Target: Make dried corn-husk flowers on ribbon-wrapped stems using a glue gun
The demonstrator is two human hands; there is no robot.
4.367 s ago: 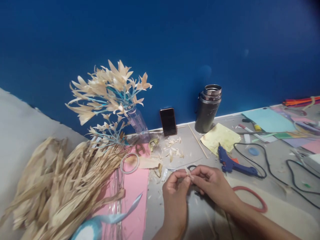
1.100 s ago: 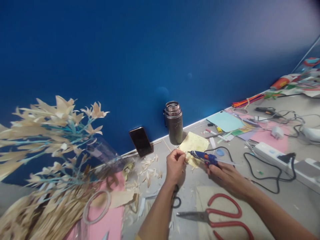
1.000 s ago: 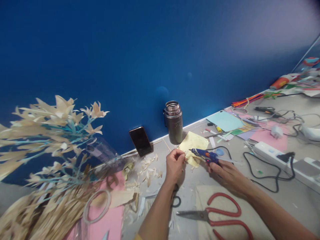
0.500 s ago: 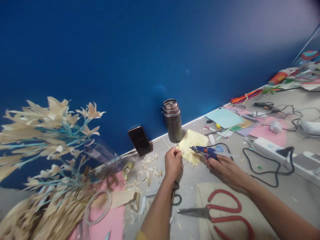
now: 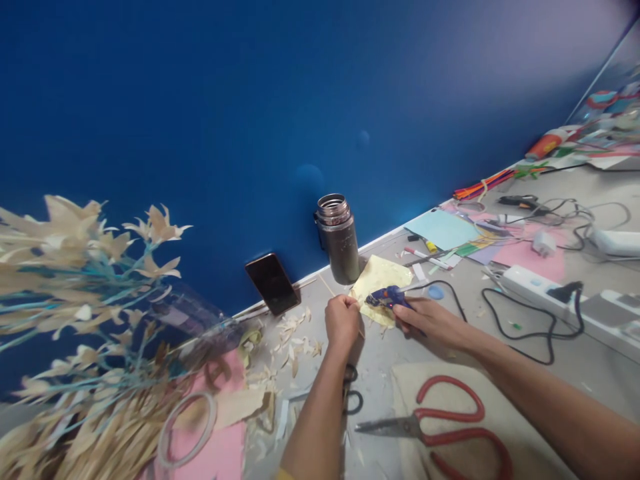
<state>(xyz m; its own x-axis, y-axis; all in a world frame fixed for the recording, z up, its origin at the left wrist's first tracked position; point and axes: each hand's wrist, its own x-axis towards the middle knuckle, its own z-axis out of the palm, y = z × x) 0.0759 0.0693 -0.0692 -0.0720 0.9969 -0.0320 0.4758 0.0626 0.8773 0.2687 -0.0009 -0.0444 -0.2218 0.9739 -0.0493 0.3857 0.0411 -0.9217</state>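
My right hand (image 5: 423,319) is closed around a blue hot glue gun (image 5: 387,297), its tip pointing left over a yellow paper sheet (image 5: 383,272). Close to the tip, my left hand (image 5: 343,317) is pinched at the sheet's left edge. What sits between its fingers is too small to make out. Pale husk-like petals (image 5: 300,337) lie scattered left of that hand. Behind the hands an open dark thermos (image 5: 339,243) stands upright by the wall. Black-handled scissors (image 5: 353,399) lie partly under my left forearm.
Red-handled shears (image 5: 445,427) rest on a beige cloth at the front. A phone (image 5: 273,283) leans on the blue wall. Pale dried-leaf flowers (image 5: 100,240) and a tape roll (image 5: 187,430) are at left. To the right lie a power strip (image 5: 537,297) and black cords.
The glue gun in my right hand has moved left, closer to my left hand. The whole view has shifted slightly. My left hand stays pinched at the paper's edge.
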